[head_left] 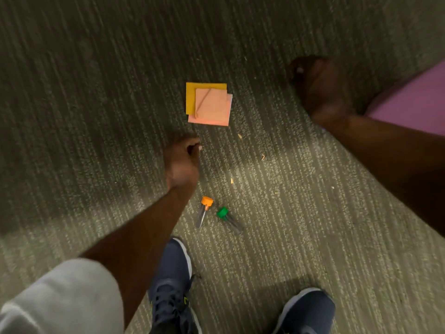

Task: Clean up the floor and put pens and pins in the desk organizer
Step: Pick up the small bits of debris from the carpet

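Note:
My left hand [183,162] reaches down to the carpet just below a small stack of orange and pink sticky notes [209,104]. Its fingers are curled with thumb and fingertips together, and nothing shows between them. Near my left wrist lie two small clear tubes, one with an orange cap [204,209] and one with a green cap [227,218]. My right hand [322,90] hangs at the upper right, dark and blurred, with the fingers bent downward. Whether it holds anything is hidden.
Striped grey-green carpet [96,116] fills the view. Three tiny orange scraps [263,157] lie to the right of my left hand. A purple surface [414,102] sits beside my right forearm. My two dark blue shoes [173,285] stand at the bottom edge.

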Demonstrator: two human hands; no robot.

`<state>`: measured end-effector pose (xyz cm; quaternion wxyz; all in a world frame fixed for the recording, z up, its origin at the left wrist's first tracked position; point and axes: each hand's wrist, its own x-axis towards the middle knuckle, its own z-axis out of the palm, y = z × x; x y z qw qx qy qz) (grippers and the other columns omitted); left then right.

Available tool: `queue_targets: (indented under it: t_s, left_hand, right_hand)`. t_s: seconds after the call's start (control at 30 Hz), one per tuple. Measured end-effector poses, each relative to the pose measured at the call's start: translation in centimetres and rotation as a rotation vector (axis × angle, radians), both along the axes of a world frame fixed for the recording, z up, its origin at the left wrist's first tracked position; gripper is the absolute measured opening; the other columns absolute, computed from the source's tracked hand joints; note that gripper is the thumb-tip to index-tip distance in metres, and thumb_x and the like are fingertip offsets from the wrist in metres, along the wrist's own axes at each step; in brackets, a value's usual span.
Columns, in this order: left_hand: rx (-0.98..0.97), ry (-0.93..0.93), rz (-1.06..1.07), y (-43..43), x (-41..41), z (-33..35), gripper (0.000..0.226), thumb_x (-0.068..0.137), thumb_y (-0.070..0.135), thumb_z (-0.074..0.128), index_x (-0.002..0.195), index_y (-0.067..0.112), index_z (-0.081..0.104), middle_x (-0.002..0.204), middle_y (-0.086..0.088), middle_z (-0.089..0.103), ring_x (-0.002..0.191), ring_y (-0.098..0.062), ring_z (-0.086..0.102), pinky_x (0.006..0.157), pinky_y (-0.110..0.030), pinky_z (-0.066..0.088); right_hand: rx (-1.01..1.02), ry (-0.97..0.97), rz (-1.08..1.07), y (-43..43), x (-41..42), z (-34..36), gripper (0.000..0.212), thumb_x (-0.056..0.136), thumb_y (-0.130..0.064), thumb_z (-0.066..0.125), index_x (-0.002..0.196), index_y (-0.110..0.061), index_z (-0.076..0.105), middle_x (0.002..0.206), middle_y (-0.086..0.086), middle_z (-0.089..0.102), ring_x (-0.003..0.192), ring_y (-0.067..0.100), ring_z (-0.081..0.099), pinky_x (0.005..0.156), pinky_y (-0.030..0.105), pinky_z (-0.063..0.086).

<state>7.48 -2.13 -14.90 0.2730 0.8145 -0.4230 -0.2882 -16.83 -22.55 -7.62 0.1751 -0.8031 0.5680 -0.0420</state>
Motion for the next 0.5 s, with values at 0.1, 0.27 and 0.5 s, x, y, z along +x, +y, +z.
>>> queue_targets:
  t_s: [0.1, 0.27, 0.5]
  left_hand:
    - [-0.018, 0.069, 0.094, -0.1, -1.2, -0.4, 0.026, 0.085, 0.009, 0.06, 0.106, 0.008, 0.074, 0.1, -0.012, 0.074, 0.088, -0.024, 0.07, 0.082, -0.036, 0.057]
    - [-0.076, 0.178, -0.171, -1.7, -2.5, -0.3, 0.029, 0.082, 0.002, 0.061, 0.107, 0.011, 0.071, 0.102, -0.008, 0.071, 0.092, -0.018, 0.067, 0.083, -0.026, 0.053]
    - [-0.126, 0.063, -0.07, -0.5, 0.0, -0.5, 0.031, 0.083, 0.02, 0.077, 0.111, 0.011, 0.068, 0.105, -0.008, 0.063, 0.086, -0.013, 0.061, 0.077, -0.023, 0.053]
  right_hand:
    - [0.004, -0.06, 0.154, -0.9, 4.6, -2.5, 0.03, 0.098, -0.016, 0.044, 0.113, -0.011, 0.07, 0.115, 0.013, 0.07, 0.107, 0.03, 0.065, 0.091, 0.035, 0.046]
    - [0.123, 0.03, 0.311, -1.5, 8.9, -5.0, 0.047, 0.104, -0.024, 0.034, 0.148, -0.011, 0.044, 0.152, 0.018, 0.042, 0.14, 0.034, 0.041, 0.117, 0.045, 0.034]
    - [-0.001, 0.097, 0.364, -0.6, 8.5, -5.3, 0.039, 0.101, -0.007, 0.041, 0.139, -0.003, 0.05, 0.146, 0.023, 0.042, 0.132, 0.041, 0.043, 0.107, 0.051, 0.041]
